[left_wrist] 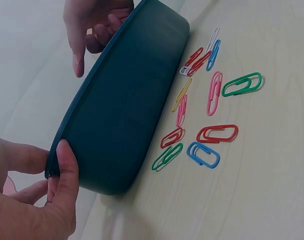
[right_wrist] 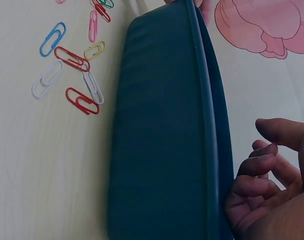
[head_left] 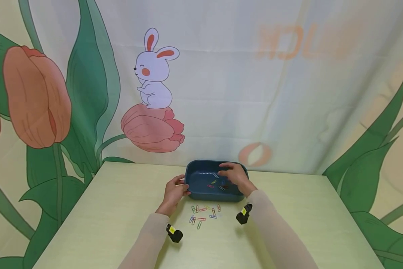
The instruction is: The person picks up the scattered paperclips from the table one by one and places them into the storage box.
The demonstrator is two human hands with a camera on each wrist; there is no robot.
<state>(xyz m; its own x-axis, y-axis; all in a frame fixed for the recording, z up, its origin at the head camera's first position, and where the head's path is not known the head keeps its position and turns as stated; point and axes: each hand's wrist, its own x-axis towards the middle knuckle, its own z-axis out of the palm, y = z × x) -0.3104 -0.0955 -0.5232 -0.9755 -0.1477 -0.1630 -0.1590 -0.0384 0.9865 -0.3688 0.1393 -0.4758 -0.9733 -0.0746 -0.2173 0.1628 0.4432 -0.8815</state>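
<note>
Loose paper clips (head_left: 202,219): nearest me, on the pale table (head_left: 127,209), just in front of the bin. Left wrist view gives colours the head view barely does: red, pink, green, blue, yellow, white; some overlap.
Left hand (head_left: 173,192): digits bent round the rim at the bin's left end, gripping it.
Bin (head_left: 215,197): dark blue-green, rounded corners, shiny floor, at the table's far side.
Clips inside (head_left: 214,182): a few, scattered, seen in head view only (both wrist cameras mostly get outer wall).
Right hand (head_left: 236,175): over the bin's right part, fingers loosely bent, thumb well apart, holding nothing I can see.
In the way: that hand, hiding some of the bin's interior.
Backdrop (head_left: 215,93): pale cloth; printed rabbit (head_left: 157,93) on a tulip.
</note>
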